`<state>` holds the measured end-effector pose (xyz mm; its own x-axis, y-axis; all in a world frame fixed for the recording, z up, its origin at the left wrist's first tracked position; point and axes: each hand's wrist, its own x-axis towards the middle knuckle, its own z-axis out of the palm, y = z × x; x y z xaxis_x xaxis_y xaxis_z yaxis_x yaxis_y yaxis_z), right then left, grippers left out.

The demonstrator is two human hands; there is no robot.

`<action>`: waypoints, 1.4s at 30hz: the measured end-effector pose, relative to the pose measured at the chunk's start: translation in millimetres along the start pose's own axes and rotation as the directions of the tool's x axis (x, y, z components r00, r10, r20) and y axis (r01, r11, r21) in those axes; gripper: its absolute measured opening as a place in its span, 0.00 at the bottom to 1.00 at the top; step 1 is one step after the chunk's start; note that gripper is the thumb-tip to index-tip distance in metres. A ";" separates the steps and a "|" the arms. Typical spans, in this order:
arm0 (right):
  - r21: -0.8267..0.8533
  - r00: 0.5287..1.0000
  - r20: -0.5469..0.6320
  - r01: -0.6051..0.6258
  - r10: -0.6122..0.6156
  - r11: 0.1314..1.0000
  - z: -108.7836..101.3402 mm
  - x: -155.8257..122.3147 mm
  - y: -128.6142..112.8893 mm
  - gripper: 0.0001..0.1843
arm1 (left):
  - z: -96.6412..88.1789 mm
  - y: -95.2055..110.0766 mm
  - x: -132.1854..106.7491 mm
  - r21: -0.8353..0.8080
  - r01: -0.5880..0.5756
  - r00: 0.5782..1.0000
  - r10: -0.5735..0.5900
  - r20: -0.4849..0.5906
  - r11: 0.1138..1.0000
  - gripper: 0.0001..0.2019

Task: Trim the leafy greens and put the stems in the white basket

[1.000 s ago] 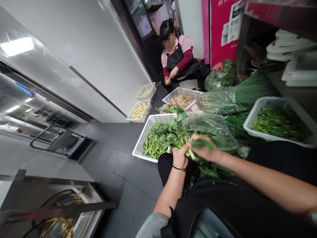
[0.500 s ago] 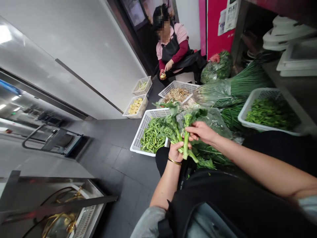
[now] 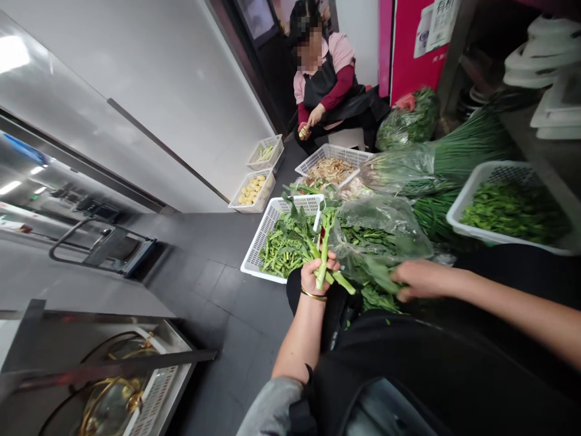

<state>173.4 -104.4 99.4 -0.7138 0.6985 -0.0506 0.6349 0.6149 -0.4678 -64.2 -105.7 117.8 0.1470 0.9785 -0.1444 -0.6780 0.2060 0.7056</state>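
Note:
My left hand (image 3: 312, 277) is closed round a few thick green broccolini stalks (image 3: 324, 257), their cut ends pointing toward me and their leafy tops away. Over to the right, my right hand (image 3: 420, 280) is blurred by motion, its fingers closed on a green leaf (image 3: 380, 274). Below that leaf lies a heap of loose leaves (image 3: 379, 298) by my lap. Just beyond my left hand stands a white basket (image 3: 255, 251) holding trimmed broccolini (image 3: 284, 245). A clear plastic bag (image 3: 390, 218) with more greens lies beyond the leaf heap.
A co-worker (image 3: 324, 85) sits ahead, holding a small peeled vegetable. Baskets of potatoes (image 3: 251, 191), pale sliced vegetables (image 3: 265, 152) and brownish pieces (image 3: 333, 169) stand on the floor. Bundled green stalks (image 3: 472, 142) and a basket of leaves (image 3: 512, 209) are right; a trolley (image 3: 118, 245) is left.
My right hand has left the stalks and moved right and toward me with a leaf. My left hand keeps hold of the stalks, slightly lower. The view has shifted a little.

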 end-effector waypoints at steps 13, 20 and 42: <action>0.053 0.664 -0.745 0.161 -0.068 0.985 -35.5 54.5 -42.8 0.14 | 16.4 -30.1 -7.6 -0.044 0.084 0.995 -0.086 -0.041 0.995 0.13; 0.626 0.880 -0.379 0.016 0.287 0.780 -36.0 33.0 -26.8 0.18 | 19.9 -17.1 -6.2 0.209 -0.041 0.996 0.058 -0.074 0.977 0.15; 0.983 0.940 -0.175 0.151 0.292 0.102 -49.7 47.1 -29.0 0.21 | 14.3 -32.6 -10.8 0.012 0.153 0.985 -0.154 0.075 0.988 0.17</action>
<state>136.1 -71.2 154.4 -0.4342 0.9003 -0.0296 -0.3337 -0.1913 -0.9231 -33.4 -123.1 106.3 0.3033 0.9320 -0.1984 -0.6387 0.3533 0.6835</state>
